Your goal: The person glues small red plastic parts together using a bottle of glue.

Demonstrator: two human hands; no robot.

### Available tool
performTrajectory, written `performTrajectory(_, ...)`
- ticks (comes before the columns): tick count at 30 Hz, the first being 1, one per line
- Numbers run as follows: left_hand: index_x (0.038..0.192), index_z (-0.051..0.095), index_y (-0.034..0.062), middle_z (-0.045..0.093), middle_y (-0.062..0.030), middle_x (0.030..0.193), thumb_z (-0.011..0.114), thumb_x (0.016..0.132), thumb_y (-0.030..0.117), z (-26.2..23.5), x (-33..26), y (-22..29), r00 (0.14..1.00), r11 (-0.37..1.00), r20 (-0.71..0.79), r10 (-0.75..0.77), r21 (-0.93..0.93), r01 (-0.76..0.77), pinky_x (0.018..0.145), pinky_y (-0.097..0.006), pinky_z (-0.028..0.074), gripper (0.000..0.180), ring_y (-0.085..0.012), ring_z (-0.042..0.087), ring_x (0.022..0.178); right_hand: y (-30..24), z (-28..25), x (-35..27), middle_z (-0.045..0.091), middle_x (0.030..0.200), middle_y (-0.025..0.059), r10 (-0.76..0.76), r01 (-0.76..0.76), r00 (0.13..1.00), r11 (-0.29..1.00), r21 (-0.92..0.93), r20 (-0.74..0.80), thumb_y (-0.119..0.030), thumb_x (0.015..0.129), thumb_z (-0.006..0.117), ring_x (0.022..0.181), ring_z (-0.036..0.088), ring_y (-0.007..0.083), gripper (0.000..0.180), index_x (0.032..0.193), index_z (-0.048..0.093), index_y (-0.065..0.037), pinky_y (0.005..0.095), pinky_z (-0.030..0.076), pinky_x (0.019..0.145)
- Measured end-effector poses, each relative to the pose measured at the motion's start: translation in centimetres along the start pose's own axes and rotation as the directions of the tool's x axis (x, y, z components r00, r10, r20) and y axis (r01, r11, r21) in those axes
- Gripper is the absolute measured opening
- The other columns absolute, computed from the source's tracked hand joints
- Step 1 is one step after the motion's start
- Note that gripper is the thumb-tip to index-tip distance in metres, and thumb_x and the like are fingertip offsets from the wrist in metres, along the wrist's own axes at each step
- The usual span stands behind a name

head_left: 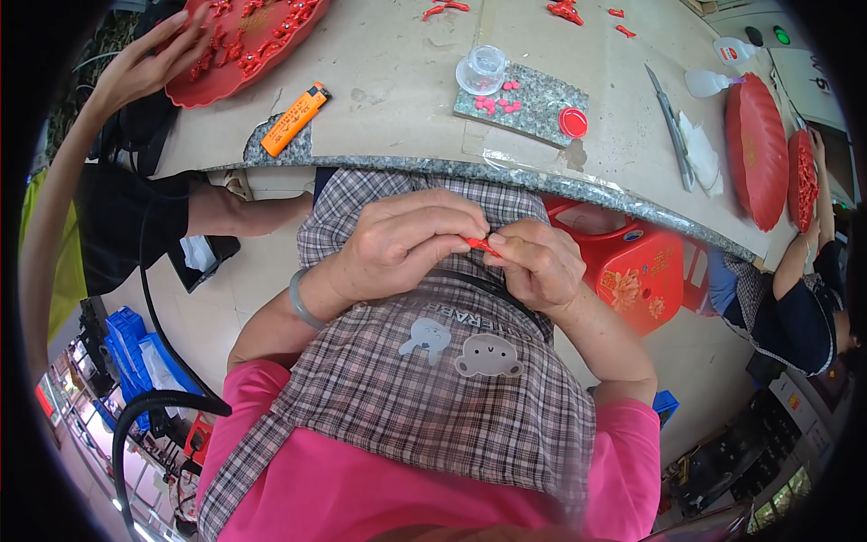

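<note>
Between my two hands, over the plaid apron (470, 388) on my lap, is a small glossy red piece (480, 245). My left hand (406, 239) pinches its left end with thumb and fingers. The right end is pinched by my right hand (537, 262). Fingertips hide much of it, so its exact kind cannot be told. Ahead on the table lies a speckled stone slab (542, 95), bearing a clear plastic cup (482, 69), several small pink pieces (498, 105) and a round red cap (573, 122).
An orange lighter (296, 119) lies near the table edge. Left, another person's hand (149, 68) reaches over a red tray (244, 63) of red figures. Tweezers (670, 126), white bottles (707, 83) and a red scalloped tray (757, 154) stand right, near another person (795, 289).
</note>
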State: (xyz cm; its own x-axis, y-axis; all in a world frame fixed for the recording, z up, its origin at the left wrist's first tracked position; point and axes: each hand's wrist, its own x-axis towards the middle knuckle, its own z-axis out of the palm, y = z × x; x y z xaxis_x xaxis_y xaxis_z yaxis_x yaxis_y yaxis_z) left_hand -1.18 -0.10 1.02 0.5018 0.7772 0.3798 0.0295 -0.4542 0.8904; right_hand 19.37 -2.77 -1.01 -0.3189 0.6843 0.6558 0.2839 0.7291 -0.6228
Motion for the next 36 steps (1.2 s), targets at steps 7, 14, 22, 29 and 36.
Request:
performTrajectory(7,0.094,0.067,-0.0036,0.069,-0.0152,0.093,0.069,0.079,-0.005,-0.1,0.0,0.0,1.0,1.0,0.003,-0.008,0.017,0.008,0.072,-0.033,0.057,0.014,-0.0274,0.069,0.084,0.1,0.0,-0.1,0.067,0.077,0.0116,0.012,-0.012,1.0,1.0,0.007,0.011,0.004,0.075,0.077,0.063,0.067,0.0197,0.026,0.096,0.062,-0.001,0.027,0.051,0.049)
performTrajectory(14,0.094,0.067,-0.003,0.069,-0.0152,0.093,0.07,0.079,-0.004,-0.3,0.1,-0.1,1.0,0.999,0.003,0.0,0.054,0.0,0.072,-0.032,0.057,0.015,-0.0273,0.069,0.084,0.0,-0.3,0.5,0.067,0.078,0.0126,0.033,-0.033,0.999,0.999,0.003,0.035,0.003,0.075,0.077,0.064,0.067,0.0204,0.026,0.097,0.063,0.0,0.0277,0.051,0.051)
performTrajectory(22,0.094,0.067,-0.0016,0.066,-0.0133,0.094,0.072,0.076,-0.003,-0.2,0.4,-0.6,0.977,0.961,-0.085,0.196,0.215,-0.174,0.069,-0.033,0.056,0.019,-0.0269,0.067,0.079,-0.8,0.4,0.9,0.067,0.085,0.0132,0.356,-0.34,0.935,0.902,0.267,-0.012,0.001,0.075,0.078,0.07,0.066,0.0201,0.025,0.096,0.064,0.001,0.0275,0.052,0.059)
performTrajectory(29,0.107,0.065,0.0001,0.064,-0.0145,0.109,0.073,0.072,-0.001,-0.3,0.5,0.0,0.98,0.959,-0.07,0.185,0.229,-0.165,0.073,-0.035,0.055,0.036,-0.0287,0.066,0.087,-0.7,-0.1,1.5,0.067,0.089,0.0142,0.412,-0.397,0.911,0.88,0.259,-0.001,0.007,0.079,0.07,0.076,0.066,0.022,0.017,0.095,0.065,0.002,0.0294,0.053,0.065)
performTrajectory(36,0.117,0.063,-0.0031,0.065,-0.0175,0.11,0.064,0.082,0.004,-1.8,0.3,0.3,0.979,0.976,0.028,-0.2,-0.076,0.202,0.077,-0.031,0.053,0.035,-0.0225,0.065,0.092,0.2,-1.7,2.9,0.068,0.088,0.0149,0.165,-0.173,0.976,0.984,0.046,0.139,0.009,0.076,0.07,0.076,0.068,0.0251,0.024,0.098,0.067,0.003,0.0319,0.054,0.062)
